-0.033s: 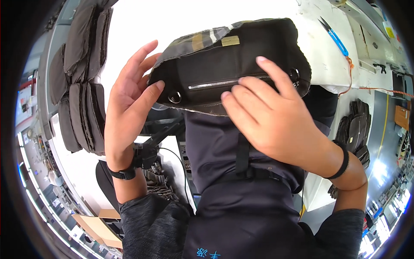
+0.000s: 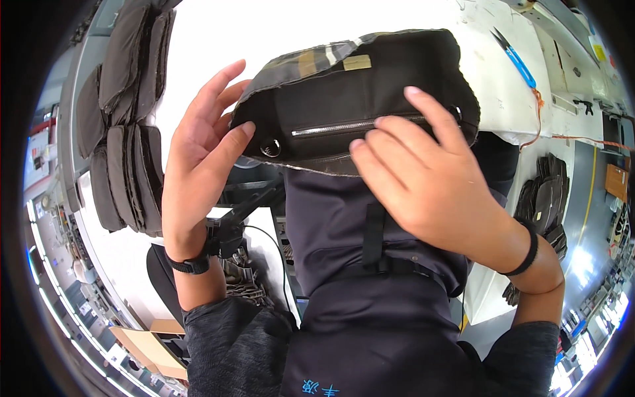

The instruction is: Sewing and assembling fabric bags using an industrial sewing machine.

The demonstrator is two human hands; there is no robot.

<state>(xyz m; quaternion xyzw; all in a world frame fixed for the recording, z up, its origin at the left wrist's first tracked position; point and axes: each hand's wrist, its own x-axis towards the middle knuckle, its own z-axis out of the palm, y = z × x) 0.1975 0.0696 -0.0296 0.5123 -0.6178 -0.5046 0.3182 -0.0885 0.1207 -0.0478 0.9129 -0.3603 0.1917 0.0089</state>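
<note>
Fingers of the right hand [image 2: 430, 178] are now a bit farther to the right inside the bag [image 2: 324, 99] than before. The bag and the left hand [image 2: 202, 152] stay almost where they were.

The bag is at the near edge of the white tabletop [image 2: 231, 30], and its near side sticks out over the person's lap. It lies with its mouth wide open. Inside it is black, and its far side shows a patchy cloth with green, tan and white. A silver zipper [image 2: 331, 128] runs across the inside. A small tan label [image 2: 357, 62] is near the far rim, and a shiny ring [image 2: 270, 147] is at the left end.

The left hand pinches the left end of the bag, with the thumb on the inside. The right hand has its fingers spread over the zipper and the near rim. Its thumb is hidden, so I cannot tell if it grips the bag.

Blue snips [image 2: 519, 63] lie near the right edge of the tabletop, by an orange cord [image 2: 539, 109]. Dark brown stacks [image 2: 132, 178] sit along the left edge. Another dark pile [image 2: 546, 188] is past the right edge. The person wears a dark apron [image 2: 370, 331] and a black band [image 2: 529, 248] on the right arm.
</note>
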